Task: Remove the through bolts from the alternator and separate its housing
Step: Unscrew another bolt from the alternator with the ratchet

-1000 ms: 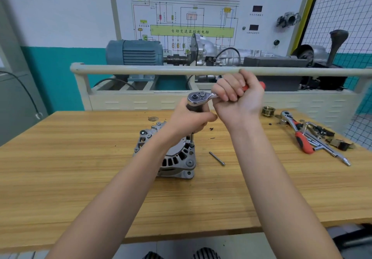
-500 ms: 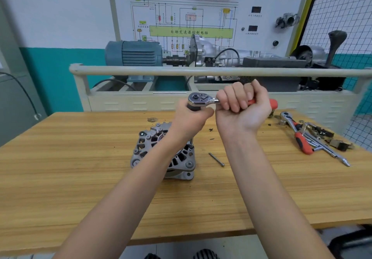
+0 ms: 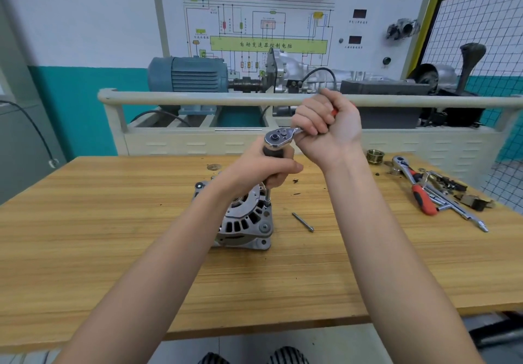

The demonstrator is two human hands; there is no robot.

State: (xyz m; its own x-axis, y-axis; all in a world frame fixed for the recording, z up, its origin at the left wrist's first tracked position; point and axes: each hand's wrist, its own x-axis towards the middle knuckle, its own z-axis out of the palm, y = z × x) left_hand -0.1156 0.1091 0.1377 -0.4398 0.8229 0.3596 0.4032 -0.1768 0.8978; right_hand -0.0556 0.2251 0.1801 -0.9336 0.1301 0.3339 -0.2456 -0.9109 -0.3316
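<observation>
The alternator (image 3: 245,222) under my left hand (image 3: 259,170) is showing dull silver with dark slots. The ratchet (image 3: 278,138) I'm gripping is gleaming chrome, red peeking through my right hand (image 3: 328,126). The worktop (image 3: 113,236) is showing yellow-brown wood grain. A red-handled ratchet (image 3: 418,191) is lying beside a brass fitting (image 3: 375,156); the wall (image 3: 85,103) is showing teal.

A spare ratchet (image 3: 416,185) and brass fitting (image 3: 375,156) lie on the wooden bench (image 3: 113,222).
</observation>
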